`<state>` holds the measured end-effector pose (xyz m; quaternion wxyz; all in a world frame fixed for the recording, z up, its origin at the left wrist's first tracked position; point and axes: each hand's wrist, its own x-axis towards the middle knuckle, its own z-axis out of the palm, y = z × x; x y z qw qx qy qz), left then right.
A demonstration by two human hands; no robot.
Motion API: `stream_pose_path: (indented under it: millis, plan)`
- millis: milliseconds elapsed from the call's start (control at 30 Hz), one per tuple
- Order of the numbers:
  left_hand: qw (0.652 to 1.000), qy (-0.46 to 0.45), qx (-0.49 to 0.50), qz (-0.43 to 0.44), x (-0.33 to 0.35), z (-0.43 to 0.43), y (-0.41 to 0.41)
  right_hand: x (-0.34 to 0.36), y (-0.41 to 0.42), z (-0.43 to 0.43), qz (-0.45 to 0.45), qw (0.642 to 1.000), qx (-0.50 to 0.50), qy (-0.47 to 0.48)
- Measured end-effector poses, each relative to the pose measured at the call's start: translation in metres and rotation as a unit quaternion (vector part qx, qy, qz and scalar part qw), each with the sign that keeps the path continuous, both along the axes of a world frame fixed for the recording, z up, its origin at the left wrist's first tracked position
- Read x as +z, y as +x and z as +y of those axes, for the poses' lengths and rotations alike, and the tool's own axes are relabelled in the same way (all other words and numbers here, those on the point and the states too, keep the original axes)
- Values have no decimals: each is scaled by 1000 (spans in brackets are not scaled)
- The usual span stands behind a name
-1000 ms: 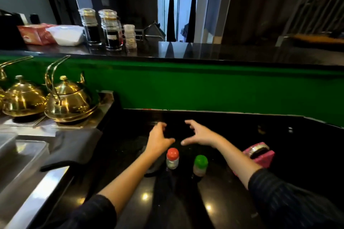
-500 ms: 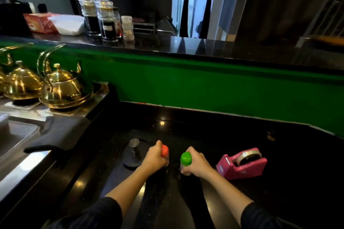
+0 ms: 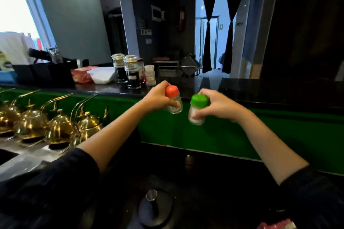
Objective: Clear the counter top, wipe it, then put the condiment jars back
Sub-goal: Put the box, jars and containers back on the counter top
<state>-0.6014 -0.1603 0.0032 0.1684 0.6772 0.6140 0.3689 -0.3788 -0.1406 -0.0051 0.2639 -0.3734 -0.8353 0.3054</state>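
My left hand (image 3: 158, 96) grips a small glass shaker with a red cap (image 3: 173, 101), held up in the air near the edge of the raised black bar counter (image 3: 260, 89). My right hand (image 3: 217, 106) grips a matching shaker with a green cap (image 3: 197, 108), slightly lower and to the right. Both shakers hang in front of the green panel (image 3: 214, 132), above the lower black counter (image 3: 214, 182). Several glass condiment jars (image 3: 132, 72) stand on the raised counter to the left of my hands.
Several brass kettles (image 3: 55, 126) line the steel ledge at the left. A black round stand with a metal post (image 3: 152, 208) sits on the lower counter. A pink tape dispenser (image 3: 277, 225) shows at the bottom right. A tissue box (image 3: 81, 75) and white dish (image 3: 103, 76) sit beside the jars.
Both hands closed round the two shakers on the lower counter and lifted them up to the level of the raised bar counter. The view tilted upward.
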Motion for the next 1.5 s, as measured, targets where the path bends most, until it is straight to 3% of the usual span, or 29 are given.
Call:
stream_pose_path:
  millis: [167,600,800,900,1033,1133,1200,1333,1500]
  plan:
    - [996,47,69,-22,26,64,-12,28,-36,65,87,993,-62,44]
    - [986,67,149,-36,1,169,-49,0,-125,174,114,964,-230,67]
    - [975,124,176,-46,-14,160,-44,-6,-132,178,47,964,-257,47]
    - [958,197,199,-65,-20,133,-41,-5,-123,154,40,966,-254,26]
    - [944,281,163,-61,-45,70,-33,-23,-115,91,89,953,-234,172]
    - [965,223,132,-41,-96,26,-34,-71,-107,37,120,927,-205,290]
    - [979,158,123,-41,-142,-3,-38,-121,-104,4,110,931,-198,287]
    - [985,36,154,-65,-238,-64,-45,-229,-100,-58,-29,980,-159,119]
    - [978,-90,174,-73,-309,-121,-49,-314,-99,-121,-207,976,-64,2]
